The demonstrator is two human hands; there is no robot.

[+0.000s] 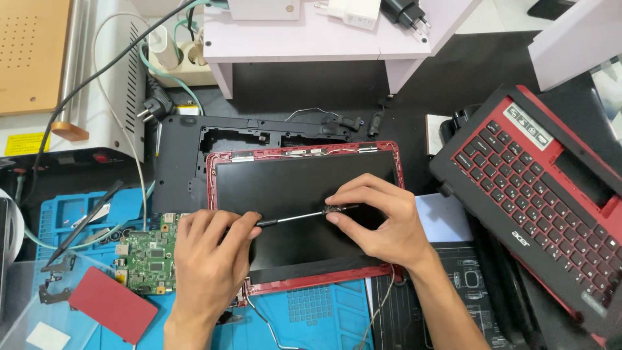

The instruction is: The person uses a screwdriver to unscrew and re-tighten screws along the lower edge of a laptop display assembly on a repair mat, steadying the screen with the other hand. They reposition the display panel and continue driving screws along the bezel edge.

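Now | left hand (208, 256) grip pinching screwdriver (295, 216) handle | right hand (382, 220) grip pinching small part (334, 209) at its tip, above red-framed screen panel (291, 188) (bench centre) | keyboard deck (538, 188) at 3 o'clock | risk: slipped tip could scratch panel

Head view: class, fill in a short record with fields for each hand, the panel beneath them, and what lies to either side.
Left hand: grips screwdriver handle
Right hand: pinches small part at the tip
Beneath: dark screen panel in red frame
Left side: green circuit board
Right side: red-and-black keyboard cover
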